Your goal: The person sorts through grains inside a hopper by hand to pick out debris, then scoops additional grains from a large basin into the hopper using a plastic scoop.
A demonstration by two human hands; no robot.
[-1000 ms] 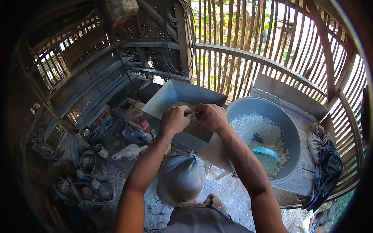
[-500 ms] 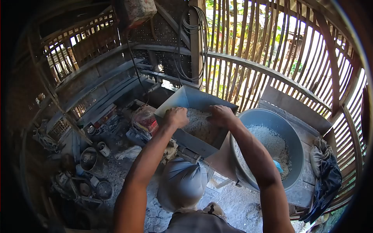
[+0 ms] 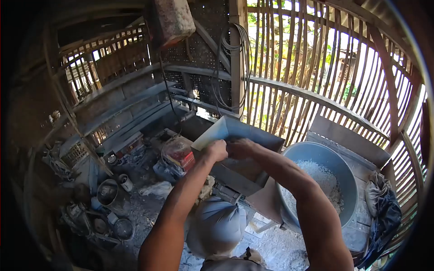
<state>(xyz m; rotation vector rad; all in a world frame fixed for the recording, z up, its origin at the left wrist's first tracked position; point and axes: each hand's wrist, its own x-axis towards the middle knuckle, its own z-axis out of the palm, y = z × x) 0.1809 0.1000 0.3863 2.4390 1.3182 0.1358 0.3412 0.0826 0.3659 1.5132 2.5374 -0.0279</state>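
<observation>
A square, open-topped metal hopper (image 3: 237, 178) stands in front of me. My left hand (image 3: 217, 150) is at its left side, over the opening, with the fingers curled closed; whatever they hold, if anything, is hidden. Reaching in from the right, my right hand (image 3: 239, 148) is inside the hopper close beside the left one. Its fingers are lost in shadow and blur. Brownish metal shows low inside the hopper. Below hangs a bulging grey cloth bag (image 3: 214, 230). To the right, a large grey tub (image 3: 351, 198) holds white, crumbly grain-like material (image 3: 318, 178).
A red-topped machine part (image 3: 183, 158) is left of the hopper. Buckets (image 3: 108, 192) and dusty containers crowd the floor at left. Dark cloth (image 3: 386, 203) lies beside the tub. A block-like weight (image 3: 174, 22) hangs overhead. Slatted walls surround the space.
My right hand has moved left across the hopper, close to my left hand. The white material seen in the hopper earlier no longer shows. The view has shifted slightly.
</observation>
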